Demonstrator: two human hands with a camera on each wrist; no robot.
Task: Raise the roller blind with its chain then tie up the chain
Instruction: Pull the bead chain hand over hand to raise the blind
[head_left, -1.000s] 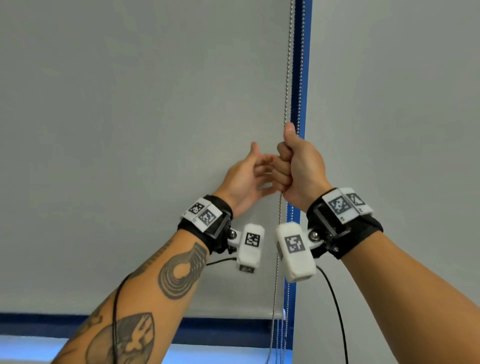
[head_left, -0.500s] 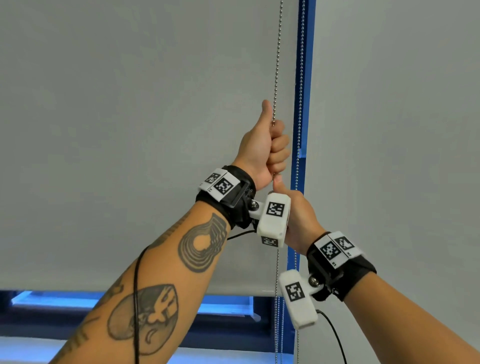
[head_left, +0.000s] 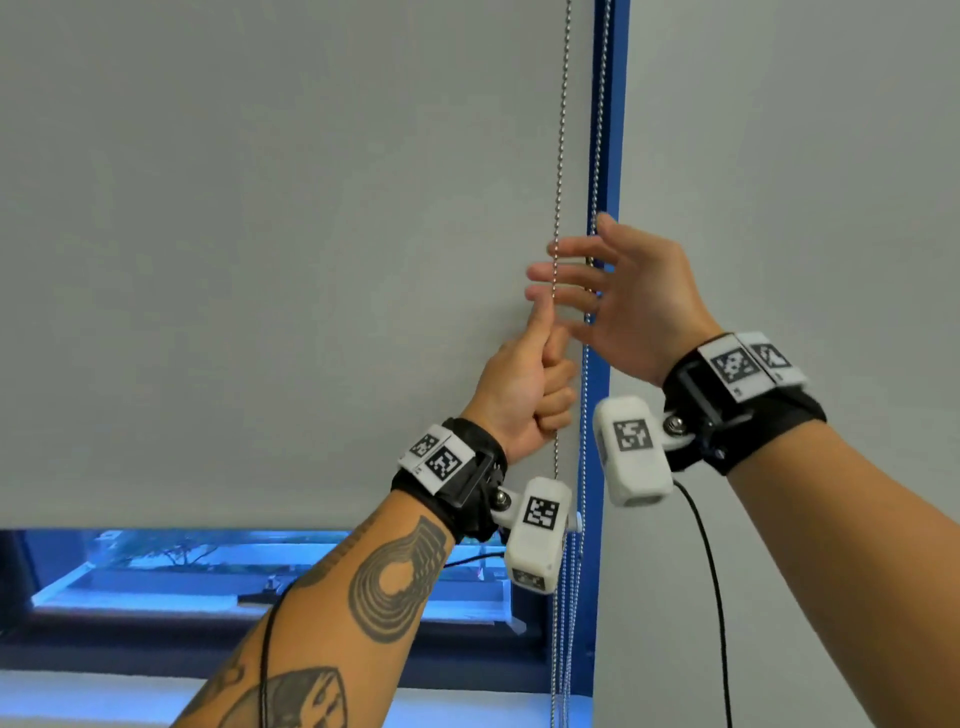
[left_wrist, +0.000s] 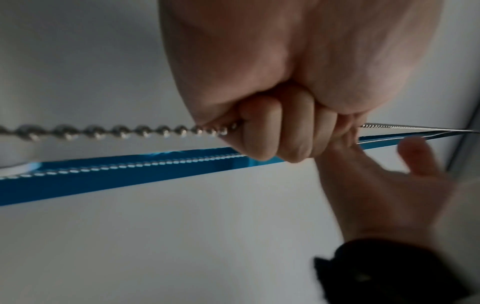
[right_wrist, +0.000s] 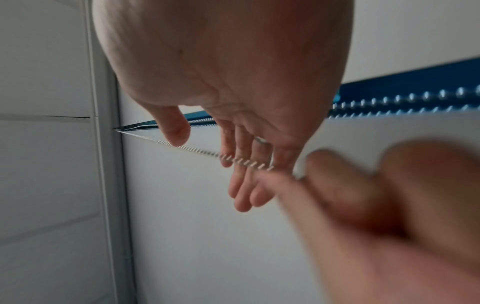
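Note:
A grey roller blind (head_left: 270, 260) covers most of the window, with its bottom edge (head_left: 208, 522) low in the head view. A metal bead chain (head_left: 560, 156) hangs in two strands beside the blue frame (head_left: 605, 130). My left hand (head_left: 535, 389) grips the front strand in a fist, thumb pointing up; the left wrist view shows the chain (left_wrist: 116, 131) running into the curled fingers (left_wrist: 262, 131). Just above it, my right hand (head_left: 618, 291) is open with fingers spread behind the front strand. In the right wrist view the chain (right_wrist: 202, 153) crosses its straight fingers (right_wrist: 241, 185).
A second grey blind or wall panel (head_left: 789, 208) fills the right side past the blue frame. Below the blind's edge a strip of window (head_left: 182, 566) shows outdoors, with a sill (head_left: 104, 696) beneath. Black cables hang from both wrist cameras.
The left hand has pulled the chain downward. The right hand let go of the chain, rose above the left hand and opened. The blind's bottom edge is higher than one second ago.

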